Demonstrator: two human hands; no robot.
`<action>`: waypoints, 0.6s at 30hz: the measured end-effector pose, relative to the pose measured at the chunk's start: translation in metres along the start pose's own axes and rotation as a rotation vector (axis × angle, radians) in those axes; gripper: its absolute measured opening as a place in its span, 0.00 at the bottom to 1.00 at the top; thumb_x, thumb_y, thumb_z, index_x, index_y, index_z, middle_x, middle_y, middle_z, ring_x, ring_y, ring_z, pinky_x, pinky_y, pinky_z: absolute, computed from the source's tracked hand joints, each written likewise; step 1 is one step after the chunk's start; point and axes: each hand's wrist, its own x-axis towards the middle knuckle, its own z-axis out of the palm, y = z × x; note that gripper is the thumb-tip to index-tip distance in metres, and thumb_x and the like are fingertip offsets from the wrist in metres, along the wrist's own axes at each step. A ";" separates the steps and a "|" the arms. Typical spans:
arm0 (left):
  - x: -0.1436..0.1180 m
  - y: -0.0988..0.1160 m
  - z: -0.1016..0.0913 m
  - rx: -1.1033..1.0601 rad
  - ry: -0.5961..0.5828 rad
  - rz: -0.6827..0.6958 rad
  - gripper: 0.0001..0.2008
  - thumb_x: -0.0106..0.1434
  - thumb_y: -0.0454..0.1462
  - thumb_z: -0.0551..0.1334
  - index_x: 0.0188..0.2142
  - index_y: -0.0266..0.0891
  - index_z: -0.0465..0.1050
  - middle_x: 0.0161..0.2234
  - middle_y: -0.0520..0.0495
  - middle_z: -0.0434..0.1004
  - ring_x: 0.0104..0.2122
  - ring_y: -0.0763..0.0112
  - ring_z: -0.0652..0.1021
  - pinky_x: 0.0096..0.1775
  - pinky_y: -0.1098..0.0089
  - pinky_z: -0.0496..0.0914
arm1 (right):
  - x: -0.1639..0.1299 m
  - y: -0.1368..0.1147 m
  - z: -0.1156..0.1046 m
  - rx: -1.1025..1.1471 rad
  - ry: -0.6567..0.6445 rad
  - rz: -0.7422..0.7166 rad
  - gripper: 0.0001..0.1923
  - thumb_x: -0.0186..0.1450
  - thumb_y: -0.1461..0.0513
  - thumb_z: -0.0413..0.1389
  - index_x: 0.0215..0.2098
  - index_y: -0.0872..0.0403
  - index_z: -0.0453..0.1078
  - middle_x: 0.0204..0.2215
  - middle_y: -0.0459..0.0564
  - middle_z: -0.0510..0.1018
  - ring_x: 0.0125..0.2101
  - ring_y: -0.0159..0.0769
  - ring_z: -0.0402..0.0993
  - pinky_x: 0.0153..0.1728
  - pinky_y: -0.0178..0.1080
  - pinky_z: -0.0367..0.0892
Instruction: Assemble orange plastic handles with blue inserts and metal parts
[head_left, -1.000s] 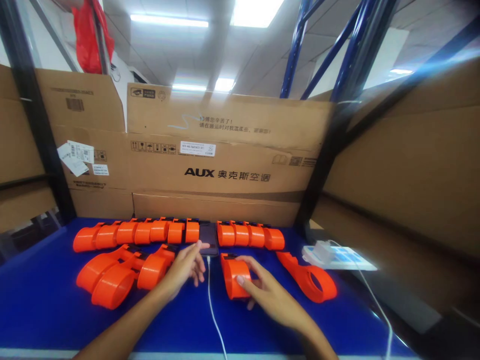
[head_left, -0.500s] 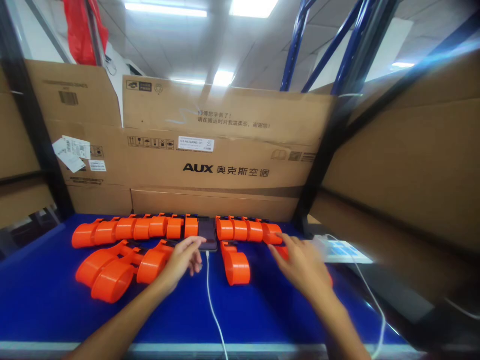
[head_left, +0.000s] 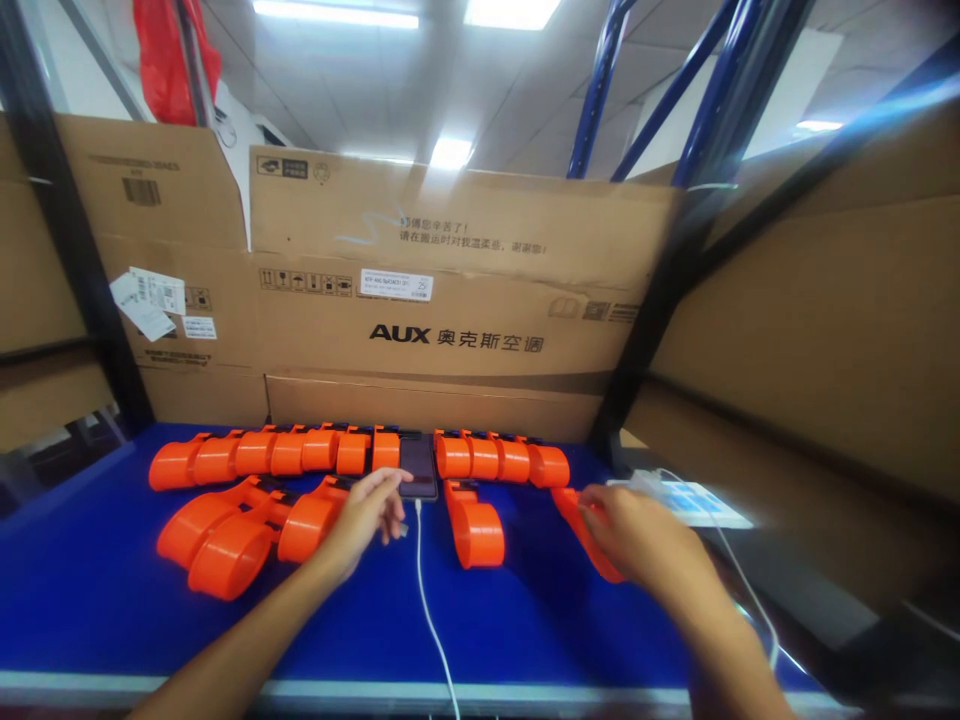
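In the head view, my right hand (head_left: 626, 525) is at the right of the blue table, its fingers bent together on a glossy orange looped band (head_left: 592, 545). The hand hides part of that band. My left hand (head_left: 373, 510) has its fingers curled and a fingertip over the lower edge of a dark phone (head_left: 418, 465). A small clear scrap (head_left: 403, 530) shows under its fingers, too small to name. Between my hands lies another orange looped band (head_left: 478, 533) with a dark end. More orange bands (head_left: 229, 555) lie left of my left hand.
A row of orange bands (head_left: 255, 453) runs along the back of the blue table (head_left: 480, 630), before a cardboard wall (head_left: 450, 390). A white cable (head_left: 429, 610) leads from the phone to the front edge. Right stand a dark post (head_left: 637, 340) and a blue-and-white packet (head_left: 701, 503).
My right hand has moved slightly right and down, and its spread fingers have closed on the orange band. My left hand stays by the phone; a clear scrap now shows under it.
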 end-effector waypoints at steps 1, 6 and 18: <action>0.000 0.001 0.000 -0.003 0.001 0.006 0.23 0.59 0.52 0.62 0.45 0.37 0.74 0.21 0.53 0.72 0.15 0.74 0.72 0.17 0.76 0.58 | -0.004 -0.008 -0.011 -0.007 0.066 -0.014 0.15 0.66 0.56 0.49 0.32 0.52 0.76 0.30 0.58 0.79 0.31 0.50 0.75 0.30 0.43 0.61; -0.005 0.006 0.002 -0.068 -0.016 0.036 0.23 0.60 0.50 0.64 0.47 0.36 0.74 0.25 0.49 0.75 0.20 0.71 0.76 0.20 0.75 0.63 | -0.016 -0.067 -0.048 0.223 0.388 -0.196 0.13 0.67 0.55 0.49 0.37 0.51 0.74 0.36 0.57 0.78 0.37 0.50 0.72 0.36 0.46 0.63; -0.002 0.006 -0.002 -0.457 0.244 -0.050 0.20 0.58 0.50 0.65 0.39 0.35 0.75 0.29 0.47 0.80 0.27 0.66 0.79 0.32 0.68 0.71 | 0.002 -0.204 0.051 1.287 0.086 -0.479 0.16 0.73 0.53 0.43 0.44 0.51 0.69 0.39 0.51 0.75 0.41 0.40 0.71 0.43 0.40 0.65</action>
